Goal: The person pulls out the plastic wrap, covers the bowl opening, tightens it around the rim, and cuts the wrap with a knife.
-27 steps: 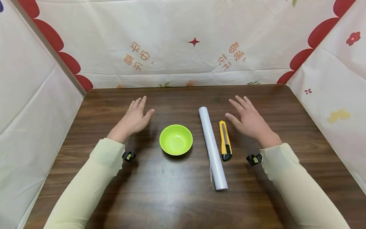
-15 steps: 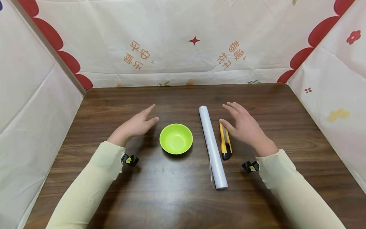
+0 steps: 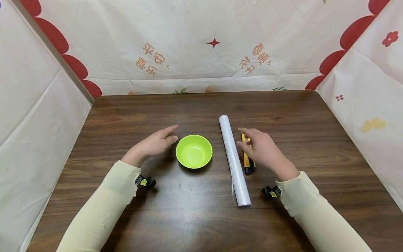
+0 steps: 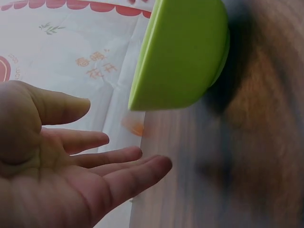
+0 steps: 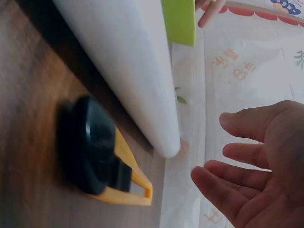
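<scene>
A lime-green bowl (image 3: 193, 152) stands upright on the brown table. My left hand (image 3: 154, 142) is just left of it, fingers extended and holding nothing. In the left wrist view, a gap shows between these fingers (image 4: 135, 178) and the bowl's side (image 4: 185, 57). Right of the bowl lies a roll of clear plastic film (image 3: 234, 162), lengthwise away from me. Beside the roll is a yellow and black utility knife (image 3: 249, 167), partly covered by my right hand (image 3: 264, 148) above it. That hand is relaxed and grips nothing; the right wrist view shows it apart from the knife (image 5: 97, 147).
The wood-grain table (image 3: 189, 231) extends around the objects. A white printed cloth (image 3: 189, 42) with red scalloped edging hangs behind its far edge, and more cloth closes off the left and right sides. Each wrist carries a small black camera strap (image 3: 146, 182).
Both hands have come inward and nearer to me. The left is closer to the bowl, the right has moved over the utility knife. Bowl, roll and knife lie where they were.
</scene>
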A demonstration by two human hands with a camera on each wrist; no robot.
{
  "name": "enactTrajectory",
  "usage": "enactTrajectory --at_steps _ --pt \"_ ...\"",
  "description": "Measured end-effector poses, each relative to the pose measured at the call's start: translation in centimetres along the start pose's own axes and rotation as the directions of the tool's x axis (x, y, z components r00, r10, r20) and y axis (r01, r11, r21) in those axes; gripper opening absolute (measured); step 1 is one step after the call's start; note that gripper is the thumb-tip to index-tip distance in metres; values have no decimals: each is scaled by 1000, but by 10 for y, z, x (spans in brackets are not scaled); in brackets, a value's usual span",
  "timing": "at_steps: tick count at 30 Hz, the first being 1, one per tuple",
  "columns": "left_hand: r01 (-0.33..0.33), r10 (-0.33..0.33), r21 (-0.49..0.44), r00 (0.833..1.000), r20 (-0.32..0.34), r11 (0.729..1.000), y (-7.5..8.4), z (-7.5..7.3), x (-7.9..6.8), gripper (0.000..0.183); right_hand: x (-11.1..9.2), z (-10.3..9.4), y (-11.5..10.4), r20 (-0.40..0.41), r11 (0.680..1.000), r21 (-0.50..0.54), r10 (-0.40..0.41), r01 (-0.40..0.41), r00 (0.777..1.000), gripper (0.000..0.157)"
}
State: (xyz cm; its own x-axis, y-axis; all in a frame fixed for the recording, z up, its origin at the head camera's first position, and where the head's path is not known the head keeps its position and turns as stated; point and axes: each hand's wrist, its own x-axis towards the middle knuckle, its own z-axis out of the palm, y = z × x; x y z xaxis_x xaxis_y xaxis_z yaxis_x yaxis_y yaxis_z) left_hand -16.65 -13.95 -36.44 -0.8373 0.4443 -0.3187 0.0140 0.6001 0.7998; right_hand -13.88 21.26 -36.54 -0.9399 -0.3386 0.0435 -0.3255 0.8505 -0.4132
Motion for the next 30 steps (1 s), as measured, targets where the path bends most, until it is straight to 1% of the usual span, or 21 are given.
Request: enactTrajectory --at_steps 3,7,10,14,19,25,30 --pt "0 0 -29 1000 17 1000 0 5 1 56 -1 5 -2 29 1000 17 22 -22 999 49" --pt "-13 14 -28 1000 26 1000 -1 11 1 55 -2 11 -4 60 998 40 38 -41 997 40" --pt "-22 23 -37 999 30 999 -2 15 1 55 -3 14 -6 78 997 53 48 -52 996 41" --pt "-54 55 -38 998 24 998 -4 19 1 53 -3 19 -8 116 998 30 58 -62 992 53" --pt "-111 111 -3 994 8 994 -7 24 2 51 -4 24 -11 149 998 4 64 -65 987 59" --pt "-124 124 24 992 -12 992 -11 29 4 50 -5 25 -12 164 997 23 74 -79 984 65" --pt "-123 124 32 992 -22 992 -14 31 5 50 -7 26 -13 159 996 23 86 -91 984 71"
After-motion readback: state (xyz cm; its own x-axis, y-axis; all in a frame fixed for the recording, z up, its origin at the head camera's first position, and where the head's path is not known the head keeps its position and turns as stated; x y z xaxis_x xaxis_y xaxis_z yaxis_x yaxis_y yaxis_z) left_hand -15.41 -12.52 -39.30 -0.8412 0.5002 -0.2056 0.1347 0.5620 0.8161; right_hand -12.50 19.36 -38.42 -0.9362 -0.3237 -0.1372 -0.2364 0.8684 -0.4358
